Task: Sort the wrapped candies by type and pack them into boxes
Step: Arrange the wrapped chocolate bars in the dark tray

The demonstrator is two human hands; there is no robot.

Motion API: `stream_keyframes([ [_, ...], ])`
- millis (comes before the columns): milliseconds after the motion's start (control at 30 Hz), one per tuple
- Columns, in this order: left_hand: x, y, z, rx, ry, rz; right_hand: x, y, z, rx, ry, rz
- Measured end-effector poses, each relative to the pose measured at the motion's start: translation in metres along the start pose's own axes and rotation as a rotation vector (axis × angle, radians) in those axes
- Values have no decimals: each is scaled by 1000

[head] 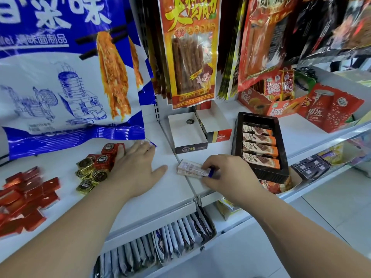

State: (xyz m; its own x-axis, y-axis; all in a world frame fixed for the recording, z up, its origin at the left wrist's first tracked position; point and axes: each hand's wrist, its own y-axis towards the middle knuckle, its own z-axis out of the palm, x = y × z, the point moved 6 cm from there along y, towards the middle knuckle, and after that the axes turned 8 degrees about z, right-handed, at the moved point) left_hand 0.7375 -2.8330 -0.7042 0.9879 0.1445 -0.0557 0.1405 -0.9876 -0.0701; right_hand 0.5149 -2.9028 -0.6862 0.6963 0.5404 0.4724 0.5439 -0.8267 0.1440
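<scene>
The right hand (226,173) is pinching the blue end of the pale wrapped bars (190,169), seemingly two, lying on the shelf (160,199) just left of the black tray (237,133). They are looking light, stiff and slick, so gripping the long edges should suit. The left hand (136,167) is lying flat, holding nothing, farther left of the tray, beside roughly seven round foil candies (94,167). Four brown bars (259,147) are filling the tray, and two open boxes (188,131) are standing behind and left of it.

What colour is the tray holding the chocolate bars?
The tray is black, clearest in the head view.
</scene>
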Motion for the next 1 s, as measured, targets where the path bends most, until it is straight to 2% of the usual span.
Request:
stream_keyframes([
  [167,-8,4,-2,-4,5,28,-3,-1,-7,-67,7,23],
  [367,-37,-5,-13,-172,-241,313,-10,0,-19,-82,16,57],
  [533,-24,-4,-13,-233,-199,244,-10,-2,-28,-93,115,59],
  [633,-22,-4,-13,-206,-348,204,-5,-2,-21,-73,140,34],
  [767,-39,-8,-13,-195,-511,259,2,0,-12,-63,144,-9],
  [867,-45,-9,-14,-236,-497,275,5,2,-6,-41,154,-35],
  [1000,-44,-8,-8,-184,-517,285,9,1,9,52,133,-75],
])
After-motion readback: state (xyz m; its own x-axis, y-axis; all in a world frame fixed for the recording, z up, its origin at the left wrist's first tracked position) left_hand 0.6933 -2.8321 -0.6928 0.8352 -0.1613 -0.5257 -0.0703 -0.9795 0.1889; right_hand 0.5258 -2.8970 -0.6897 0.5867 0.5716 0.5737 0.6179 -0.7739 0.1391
